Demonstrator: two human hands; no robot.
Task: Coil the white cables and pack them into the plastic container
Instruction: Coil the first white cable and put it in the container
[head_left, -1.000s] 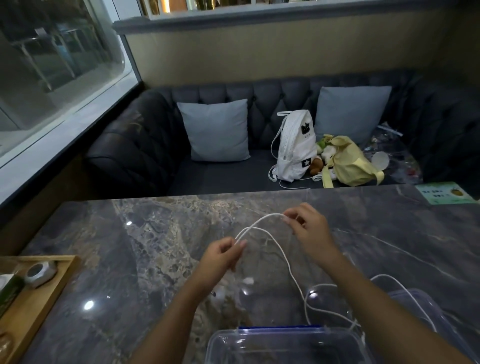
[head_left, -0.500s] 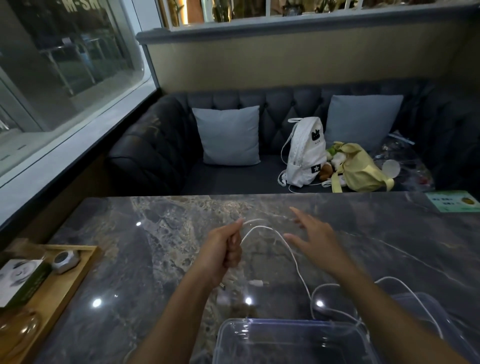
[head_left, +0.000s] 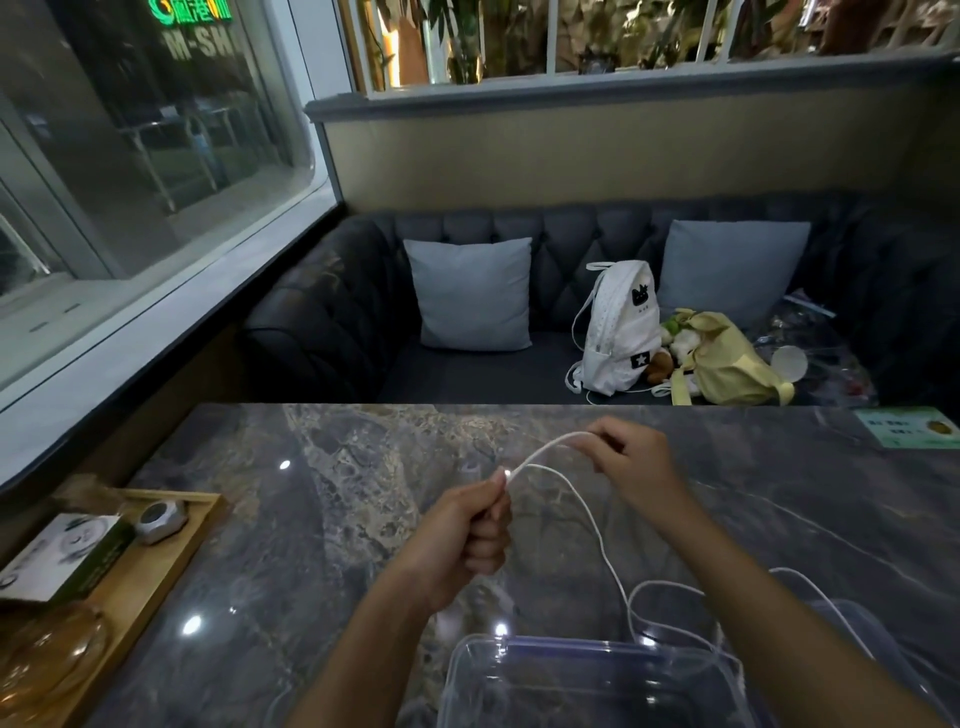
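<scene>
I see the left hand (head_left: 470, 540) closed in a fist above the dark veined marble table (head_left: 322, 519), fingers curled tight around the thin white cable (head_left: 605, 551), whose strands come out at the top of the fist. I read that fist as the anchor for the coil: it holds what is gathered so the other hand can feed it. The right hand (head_left: 631, 462) is raised a little farther from me, thumb and forefinger pinching the top of a short white loop that arcs back to the left fist, the other fingers loosely curled. I judge this loop is about to be laid into the fist.

From the fist the cable runs down and to the right, lies in slack curves on the marble and passes behind the right forearm; its end I cannot find.

The clear rectangular plastic container (head_left: 587, 654) sits nearest me, open at the top, close under both hands, handy for dropping the coil in. I make out no cable inside it, though the glare leaves me unsure. A second clear plastic piece at the right, perhaps its lid, is mostly hidden by the arm.
</scene>
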